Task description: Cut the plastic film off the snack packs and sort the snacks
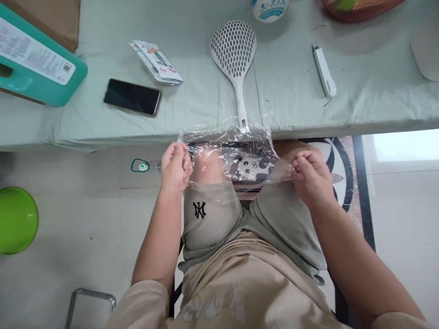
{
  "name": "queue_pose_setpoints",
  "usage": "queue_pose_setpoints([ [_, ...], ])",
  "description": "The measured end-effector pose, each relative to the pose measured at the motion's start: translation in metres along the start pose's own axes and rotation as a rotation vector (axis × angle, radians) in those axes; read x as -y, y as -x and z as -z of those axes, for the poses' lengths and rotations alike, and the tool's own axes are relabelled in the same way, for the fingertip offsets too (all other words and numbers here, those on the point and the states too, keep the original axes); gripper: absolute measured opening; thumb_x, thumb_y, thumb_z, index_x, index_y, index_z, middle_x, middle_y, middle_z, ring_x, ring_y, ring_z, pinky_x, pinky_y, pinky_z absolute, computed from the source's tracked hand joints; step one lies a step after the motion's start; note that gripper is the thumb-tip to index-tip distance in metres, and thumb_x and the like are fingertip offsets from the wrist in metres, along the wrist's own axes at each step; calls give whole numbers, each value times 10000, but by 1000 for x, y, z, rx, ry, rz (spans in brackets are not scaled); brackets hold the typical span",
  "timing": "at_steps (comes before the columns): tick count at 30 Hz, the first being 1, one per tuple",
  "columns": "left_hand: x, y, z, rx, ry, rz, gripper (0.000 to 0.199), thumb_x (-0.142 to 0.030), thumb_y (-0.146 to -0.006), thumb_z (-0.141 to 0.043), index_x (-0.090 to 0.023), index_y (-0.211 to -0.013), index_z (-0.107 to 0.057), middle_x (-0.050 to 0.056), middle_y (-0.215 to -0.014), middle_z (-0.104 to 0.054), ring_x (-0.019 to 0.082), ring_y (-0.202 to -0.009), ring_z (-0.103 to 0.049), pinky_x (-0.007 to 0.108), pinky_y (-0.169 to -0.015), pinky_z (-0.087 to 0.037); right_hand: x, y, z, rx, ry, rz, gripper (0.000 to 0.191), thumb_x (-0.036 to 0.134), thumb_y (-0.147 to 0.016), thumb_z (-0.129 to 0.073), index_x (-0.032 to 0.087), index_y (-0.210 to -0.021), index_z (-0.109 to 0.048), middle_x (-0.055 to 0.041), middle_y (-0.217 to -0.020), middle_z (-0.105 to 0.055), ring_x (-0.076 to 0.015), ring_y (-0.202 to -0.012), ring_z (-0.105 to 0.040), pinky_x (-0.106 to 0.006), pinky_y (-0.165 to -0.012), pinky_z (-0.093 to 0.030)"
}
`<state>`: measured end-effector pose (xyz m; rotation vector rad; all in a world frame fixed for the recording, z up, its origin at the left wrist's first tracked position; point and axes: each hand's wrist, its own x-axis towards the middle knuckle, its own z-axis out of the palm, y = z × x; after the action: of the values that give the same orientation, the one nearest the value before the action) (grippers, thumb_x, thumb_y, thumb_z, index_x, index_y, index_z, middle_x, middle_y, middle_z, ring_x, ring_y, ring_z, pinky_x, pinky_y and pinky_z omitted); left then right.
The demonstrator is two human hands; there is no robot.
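A clear, crinkled plastic film (236, 148) stretches between my two hands, over my lap and close to the table's front edge. My left hand (175, 167) is closed on its left end, fingers curled in. At the other end, my right hand (312, 176) pinches the film, which is gathered to a narrow strip there. Just beyond the film, a white perforated skimmer (235, 50) lies on the table, its handle pointing at me and the handle's tip close to the film's upper edge. My knees and a panda-patterned thing (254, 168) show through the film.
On the pale green tablecloth (195, 109) lie a phone (132, 97), small packets (157, 63), a white utility knife (324, 71) and a patterned cup (270, 10). A teal container (41, 59) stands at the left. A green bin (17, 220) sits on the floor.
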<state>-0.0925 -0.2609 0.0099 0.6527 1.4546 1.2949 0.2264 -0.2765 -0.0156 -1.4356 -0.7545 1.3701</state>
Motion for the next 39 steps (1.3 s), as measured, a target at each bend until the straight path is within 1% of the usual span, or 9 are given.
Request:
queue_pose_setpoints([
  [3, 5, 3, 2, 100, 41, 15, 482, -648, -754, -821, -245, -795, -560, -115, -430, -369, 30, -291, -193, 188, -299, -92, -12, -5, -7, 25, 39, 10, 321, 459, -804, -772, 271, -1008, -610, -14, -1045, -671, -131, -987, -679, -241, -813, -578],
  [5, 8, 4, 2, 131, 51, 35, 511, -670, -721, -835, -247, -793, -556, -120, -413, -349, 32, -283, -176, 185, -295, -88, -15, -10, -19, 69, -24, -98, 422, 515, -774, -780, 285, -1081, -604, -24, -1165, -679, -149, -1088, -686, -283, -917, -577],
  [9, 10, 6, 0, 165, 27, 76, 532, -661, -689, -860, -234, -770, -553, -118, -409, -381, 28, -287, -195, 166, -296, -127, -9, -16, -47, 295, -50, -352, 567, 516, -636, -885, 232, -1043, -612, 1, -862, -713, -124, -682, -682, -263, -656, -567],
  [13, 6, 9, 1, 114, -20, 84, 545, -660, -674, -865, -220, -757, -554, -114, -414, -407, 21, -290, -214, 152, -302, -127, -4, -14, -56, 214, 29, -247, 463, 527, -661, -875, 200, -821, -591, 85, -556, -501, -37, -410, -384, -185, -387, -298],
  [20, 12, 7, 4, 8, -129, 8, 481, -628, -770, -792, -223, -756, -531, -116, -438, -399, 45, -285, -301, 166, -300, -159, 3, -13, -35, 6, 68, -71, 421, 561, -755, -816, 222, -772, -566, 79, -530, -440, -58, -414, -358, -206, -360, -269],
  [24, 15, 2, 2, 45, -139, 71, 457, -633, -786, -756, -211, -798, -582, -109, -442, -409, 50, -290, -321, 175, -309, -165, 2, -12, -28, -32, 61, -20, 378, 544, -797, -795, 224, -780, -595, 70, -537, -442, -62, -423, -352, -211, -377, -264],
  [30, 7, -4, -4, 132, -271, 338, 597, -702, -798, -724, -142, -1000, -688, -37, -482, -567, 103, -378, -518, 186, -371, -357, 1, -6, -16, -10, 81, 101, 388, 591, -842, -761, 237, -793, -612, 52, -572, -468, -79, -449, -359, -233, -398, -272],
  [36, 6, -12, -13, 187, -485, 434, 451, -567, -813, -791, -137, -727, -685, 82, -591, -705, 108, -422, -590, 168, -341, -267, 8, 8, -10, 79, 145, 172, 367, 594, -879, -729, 242, -823, -641, 60, -497, -456, -86, -394, -359, -250, -383, -259],
  [39, 7, -13, -15, 261, -441, 381, 364, -452, -734, -877, -140, -703, -691, 78, -670, -743, 117, -515, -655, 152, -386, -349, 10, 12, -7, 96, 191, 233, 369, 589, -879, -731, 235, -811, -653, 55, -488, -464, -88, -389, -388, -254, -381, -290],
])
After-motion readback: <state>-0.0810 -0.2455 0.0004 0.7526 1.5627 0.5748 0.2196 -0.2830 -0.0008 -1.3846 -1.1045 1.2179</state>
